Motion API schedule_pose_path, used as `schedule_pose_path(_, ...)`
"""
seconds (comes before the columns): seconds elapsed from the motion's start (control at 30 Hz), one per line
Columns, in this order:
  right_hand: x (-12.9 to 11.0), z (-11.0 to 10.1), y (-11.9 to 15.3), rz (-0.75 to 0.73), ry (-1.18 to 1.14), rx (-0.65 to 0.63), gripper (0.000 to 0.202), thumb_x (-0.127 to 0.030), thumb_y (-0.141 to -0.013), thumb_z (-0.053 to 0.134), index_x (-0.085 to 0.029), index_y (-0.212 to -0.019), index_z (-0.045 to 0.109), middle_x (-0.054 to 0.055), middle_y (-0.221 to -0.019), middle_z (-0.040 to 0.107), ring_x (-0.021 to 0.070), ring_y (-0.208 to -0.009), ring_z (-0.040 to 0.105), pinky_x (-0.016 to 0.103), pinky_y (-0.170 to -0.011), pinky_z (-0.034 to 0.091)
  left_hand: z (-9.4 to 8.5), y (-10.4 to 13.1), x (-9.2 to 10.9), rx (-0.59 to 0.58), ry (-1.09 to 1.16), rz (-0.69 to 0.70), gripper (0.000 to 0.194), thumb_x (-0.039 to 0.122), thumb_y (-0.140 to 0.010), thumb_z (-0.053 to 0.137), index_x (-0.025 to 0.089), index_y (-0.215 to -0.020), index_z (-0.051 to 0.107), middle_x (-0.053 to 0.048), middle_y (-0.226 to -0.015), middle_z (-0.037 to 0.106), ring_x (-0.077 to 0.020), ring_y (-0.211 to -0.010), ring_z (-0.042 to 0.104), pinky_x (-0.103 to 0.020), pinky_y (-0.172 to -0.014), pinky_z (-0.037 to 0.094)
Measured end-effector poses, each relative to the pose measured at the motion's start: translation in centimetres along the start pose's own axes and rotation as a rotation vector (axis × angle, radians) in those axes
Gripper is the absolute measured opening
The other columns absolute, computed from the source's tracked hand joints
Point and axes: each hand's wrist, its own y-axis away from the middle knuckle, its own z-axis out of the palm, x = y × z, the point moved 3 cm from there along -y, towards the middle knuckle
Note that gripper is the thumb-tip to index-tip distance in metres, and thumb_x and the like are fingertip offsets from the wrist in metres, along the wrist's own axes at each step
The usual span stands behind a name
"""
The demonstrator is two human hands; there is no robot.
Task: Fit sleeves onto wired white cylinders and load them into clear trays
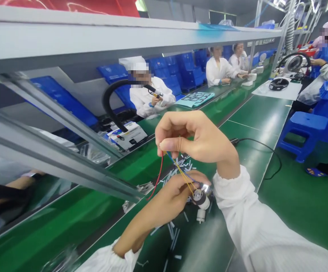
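My right hand (pixel 199 138) is raised over the green workbench, thumb and fingertips pinched on the ends of thin wires. A red wire (pixel 161 172) hangs from the pinch, and yellow wires (pixel 182 173) and a blue one run down from it. The yellow wires lead to a small motor-like part (pixel 200 197), white and black, with a round end facing up. My left hand (pixel 179 190) is closed around the part's far side; its fingertips are partly hidden. A shiny metal piece (pixel 206 187) shows beside those fingers. Below lies a small white cylindrical piece (pixel 200 215).
Many short pale strips (pixel 174 238) lie scattered on the green bench (pixel 215 241). A black cable (pixel 277 155) crosses its right edge. A metal frame post (pixel 67 151) and shelf (pixel 96 37) stand at left and above. Co-workers sit across the green belt; a blue stool (pixel 305 122) is right.
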Motion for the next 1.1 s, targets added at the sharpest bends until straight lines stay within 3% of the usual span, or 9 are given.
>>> schedule_pose_path(0.2, 0.2, -0.6, 0.1, -0.03, -0.119, -0.04, 0.017, -0.017, -0.089, 0.077, -0.015, -0.084, 0.061, -0.001, -0.075, 0.067, 0.0086, -0.068, 0.063, 0.019, -0.058, 0.052, -0.1, -0.1, 0.5, -0.102, 0.097, -0.032, 0.03, 0.026, -0.105, 0.048, 0.021, -0.102, 0.077, -0.007, -0.12, 0.069, -0.0188, -0.098, 0.068, -0.028, -0.077, 0.056)
schedule_pose_path(0.37, 0.5, -1.0, 0.1, -0.01, -0.12, -0.025, 0.025, -0.026, -0.088, 0.083, -0.014, -0.082, 0.062, 0.0, -0.074, 0.068, 0.0078, -0.065, 0.062, 0.019, -0.058, 0.053, 0.0, -0.1, 0.7, -0.122, 0.048, -0.022, 0.017, 0.026, -0.103, 0.056, 0.022, -0.1, 0.073, -0.005, -0.116, 0.068, -0.0197, -0.108, 0.065, -0.032, -0.093, 0.052)
schedule_pose_path(0.57, 0.0, -1.3, 0.7, 0.034, -0.075, 0.012, 0.032, -0.037, -0.085, 0.085, -0.014, -0.083, 0.063, 0.001, -0.075, 0.069, 0.0091, -0.067, 0.063, 0.021, -0.059, 0.055, -0.1, 0.7, 0.0, 0.019, -0.13, -0.004, 0.019, 0.034, -0.105, 0.051, 0.022, -0.102, 0.065, -0.005, -0.11, 0.062, -0.018, -0.096, 0.059, -0.03, -0.081, 0.049)
schedule_pose_path(0.7, -0.5, -1.4, 1.1, 0.018, -0.036, 0.039, 0.033, -0.038, -0.086, 0.086, -0.014, -0.083, 0.064, 0.001, -0.075, 0.07, 0.0085, -0.065, 0.064, 0.02, -0.059, 0.054, -0.2, 1.3, -0.9, 0.123, -0.225, -0.011, 0.018, 0.036, -0.105, 0.052, 0.021, -0.101, 0.061, -0.003, -0.1, 0.062, -0.0178, -0.091, 0.055, -0.033, -0.086, 0.046)
schedule_pose_path(0.87, -0.7, -2.0, 1.3, 0.019, 0.054, 0.076, 0.033, -0.038, -0.086, 0.086, -0.013, -0.083, 0.065, 0.001, -0.075, 0.072, 0.007, -0.059, 0.062, 0.02, -0.057, 0.053, -0.8, 1.4, -1.5, 0.056, 0.055, -0.079, 0.024, 0.041, -0.102, 0.059, 0.019, -0.093, 0.057, 0.0, -0.083, 0.056, -0.0145, -0.077, 0.054, -0.028, -0.072, 0.048)
schedule_pose_path(1.0, -0.3, -2.6, 1.0, 0.042, 0.128, 0.123, 0.034, -0.041, -0.086, 0.084, -0.014, -0.082, 0.064, 0.002, -0.073, 0.072, 0.0075, -0.058, 0.062, 0.02, -0.056, 0.053, -1.5, 1.6, -1.4, -0.044, 0.252, -0.041, 0.024, 0.039, -0.1, 0.064, 0.015, -0.096, 0.061, -0.005, -0.088, 0.065, -0.0165, -0.083, 0.063, -0.031, -0.079, 0.053)
schedule_pose_path(1.1, 0.0, -2.5, 0.7, 0.052, 0.152, 0.121, 0.036, -0.042, -0.085, 0.085, -0.014, -0.082, 0.063, 0.002, -0.073, 0.071, 0.0078, -0.058, 0.062, 0.021, -0.057, 0.053, -1.7, 1.7, -1.6, -0.043, 0.295, -0.041, 0.023, 0.036, -0.101, 0.062, 0.014, -0.097, 0.063, -0.006, -0.087, 0.069, -0.0166, -0.082, 0.065, -0.031, -0.081, 0.054)
